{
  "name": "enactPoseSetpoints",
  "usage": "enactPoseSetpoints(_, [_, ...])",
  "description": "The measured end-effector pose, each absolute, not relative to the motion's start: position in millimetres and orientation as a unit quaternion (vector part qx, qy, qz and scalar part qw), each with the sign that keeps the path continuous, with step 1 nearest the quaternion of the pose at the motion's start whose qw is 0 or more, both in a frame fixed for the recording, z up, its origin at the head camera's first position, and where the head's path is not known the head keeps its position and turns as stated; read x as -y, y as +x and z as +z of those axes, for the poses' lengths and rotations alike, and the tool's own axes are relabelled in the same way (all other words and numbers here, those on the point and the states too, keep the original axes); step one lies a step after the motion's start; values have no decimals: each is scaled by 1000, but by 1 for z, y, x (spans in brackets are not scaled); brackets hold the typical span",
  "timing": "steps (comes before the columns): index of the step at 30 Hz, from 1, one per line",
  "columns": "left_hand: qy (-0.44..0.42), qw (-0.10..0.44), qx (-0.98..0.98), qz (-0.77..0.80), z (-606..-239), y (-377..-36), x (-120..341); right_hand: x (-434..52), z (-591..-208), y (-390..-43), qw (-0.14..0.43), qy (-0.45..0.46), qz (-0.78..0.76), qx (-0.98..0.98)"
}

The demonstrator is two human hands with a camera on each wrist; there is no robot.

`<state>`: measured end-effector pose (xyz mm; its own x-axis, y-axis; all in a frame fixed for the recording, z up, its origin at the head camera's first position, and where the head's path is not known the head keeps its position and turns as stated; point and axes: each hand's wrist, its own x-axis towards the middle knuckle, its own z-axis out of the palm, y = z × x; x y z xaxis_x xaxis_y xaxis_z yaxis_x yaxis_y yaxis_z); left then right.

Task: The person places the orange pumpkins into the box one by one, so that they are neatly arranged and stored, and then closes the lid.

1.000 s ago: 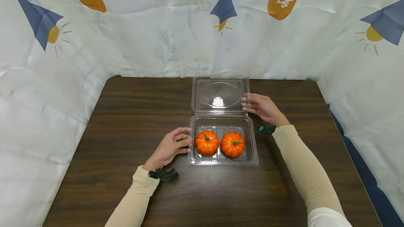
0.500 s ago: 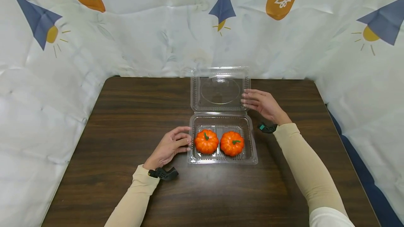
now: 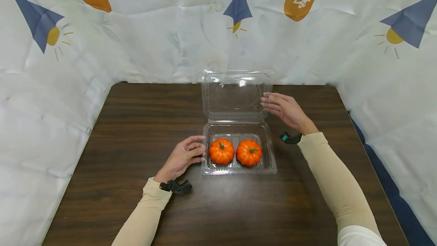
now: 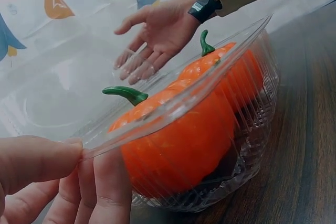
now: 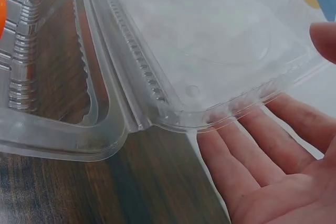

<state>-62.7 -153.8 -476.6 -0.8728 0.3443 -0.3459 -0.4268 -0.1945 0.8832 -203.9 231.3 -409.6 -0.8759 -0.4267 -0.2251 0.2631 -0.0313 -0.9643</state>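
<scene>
A clear plastic clamshell container (image 3: 240, 172) lies on the dark wooden table, its lid (image 3: 235, 96) tilted up at the back hinge. Two orange pumpkins with green stems sit side by side in the base, the left pumpkin (image 3: 222, 151) and the right pumpkin (image 3: 249, 152). At the base's left rim, my left hand (image 3: 182, 158) pinches the edge, thumb above and fingers below, as the left wrist view shows. My right hand (image 3: 286, 111) has its fingers extended behind the lid's right edge. Those fingers (image 5: 273, 145) touch the lid from behind, with the thumb apart.
The brown table (image 3: 136, 124) extends to both sides of the container. Behind it hangs a white printed cloth (image 3: 153, 48), close to the raised lid. Each wrist carries a black camera band, such as the right band (image 3: 290, 138).
The lid has swung upward from lying back, with my right hand rising along behind it. My left hand has stayed at the base's left rim. The head view has shifted slightly.
</scene>
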Motion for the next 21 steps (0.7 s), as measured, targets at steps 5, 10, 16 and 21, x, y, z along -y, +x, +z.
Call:
enactPoseSetpoints(5, [-37,250,-579,775,-477,-63,153,-234,-402,-198,236,-79,-706,-663])
enactPoseSetpoints(10, [-44,249,-578,776,-476,-63,152,-234,-395,-191,233,-95,-695,-673])
enactPoseSetpoints(16, [-48,248,-578,776,-476,-64,151,-236,-387,-183,234,-120,-684,-680])
enactPoseSetpoints(21, [-47,250,-575,778,-476,-64,150,-238,-380,-175,237,-135,-667,-694])
